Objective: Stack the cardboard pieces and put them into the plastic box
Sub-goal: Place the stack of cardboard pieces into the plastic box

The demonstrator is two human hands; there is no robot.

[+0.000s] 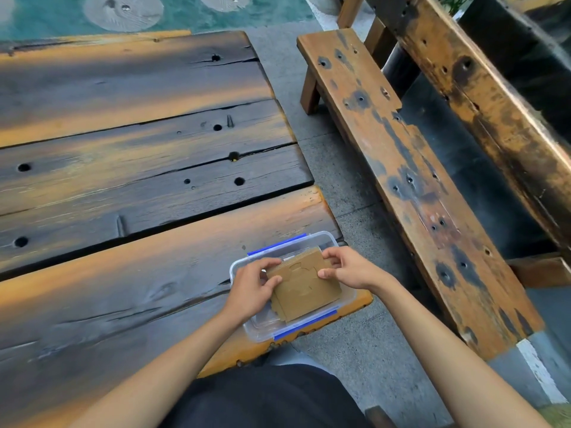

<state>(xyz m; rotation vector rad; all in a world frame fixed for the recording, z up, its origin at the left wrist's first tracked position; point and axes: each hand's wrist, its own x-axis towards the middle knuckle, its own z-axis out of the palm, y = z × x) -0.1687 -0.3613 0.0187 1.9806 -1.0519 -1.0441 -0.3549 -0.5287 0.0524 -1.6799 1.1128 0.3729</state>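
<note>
A stack of brown cardboard pieces (pixel 304 287) lies tilted inside a clear plastic box (pixel 262 330) with blue clips, which stands at the near right corner of the wooden table. My left hand (pixel 251 288) grips the stack's left edge with thumb and fingers. My right hand (pixel 349 268) pinches its far right corner. Both hands are over the open box. The bottom of the stack is hidden by the top sheet.
The dark plank table (pixel 139 180) stretches away to the left and far side. A worn wooden bench (pixel 411 180) runs along the right, across a strip of grey pavement (pixel 349 193). My dark-clothed lap is at the bottom edge.
</note>
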